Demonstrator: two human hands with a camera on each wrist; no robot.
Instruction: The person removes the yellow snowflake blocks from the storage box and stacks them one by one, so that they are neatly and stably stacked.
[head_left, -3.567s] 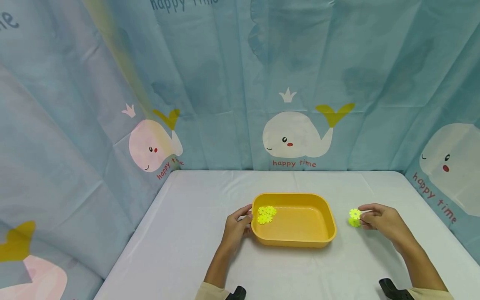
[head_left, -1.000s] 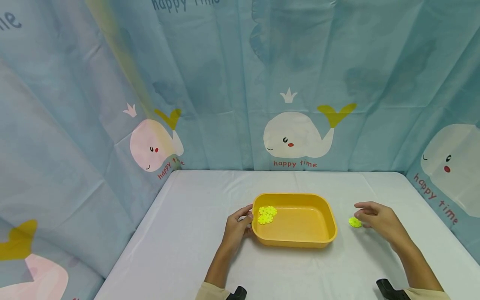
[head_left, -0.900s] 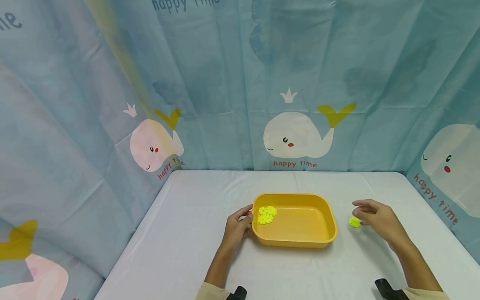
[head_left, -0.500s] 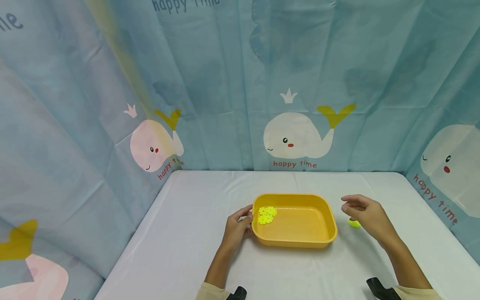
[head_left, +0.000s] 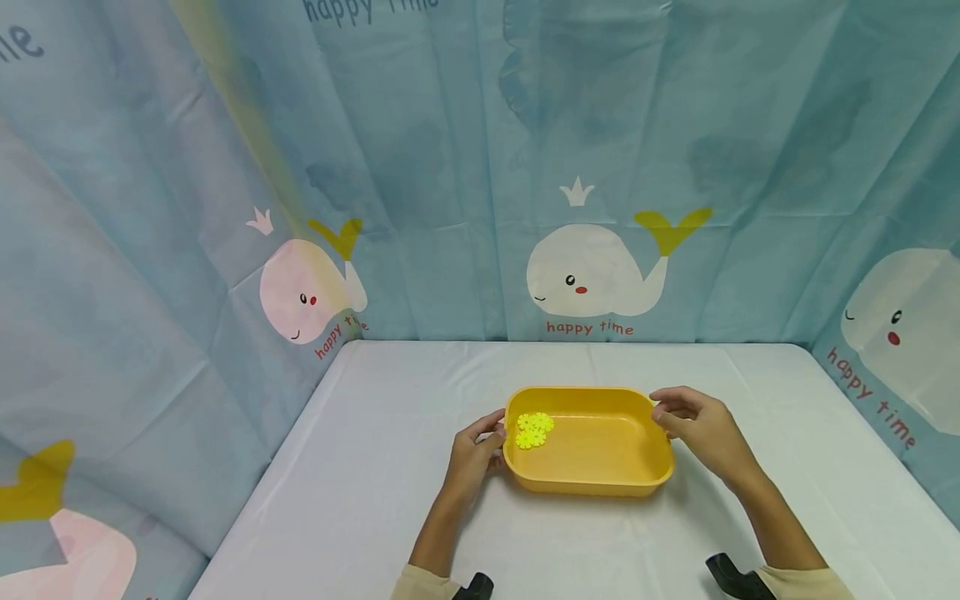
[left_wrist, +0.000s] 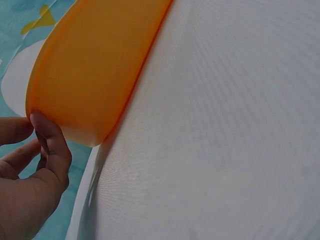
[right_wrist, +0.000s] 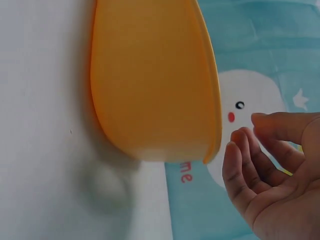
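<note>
A yellow rectangular tray sits on the white table, with several bright yellow flower-shaped pieces lying together at its left end. At the tray's left side, my left hand pinches the rim between thumb and fingers, which the left wrist view shows close up on the tray. My right hand is at the tray's right end, fingertips overlapping the rim in the head view. In the right wrist view this hand has loosely bent fingers, a gap between thumb and fingers, and nothing in it, beside the tray wall.
The white-covered table runs back to a blue curtain printed with whales. A black wrist device is worn at the right sleeve, and another at the left.
My right hand earlier held a yellow flower piece, then let go and moved left to the tray's end. The piece on the table is now hidden behind that hand. My left hand stays put.
</note>
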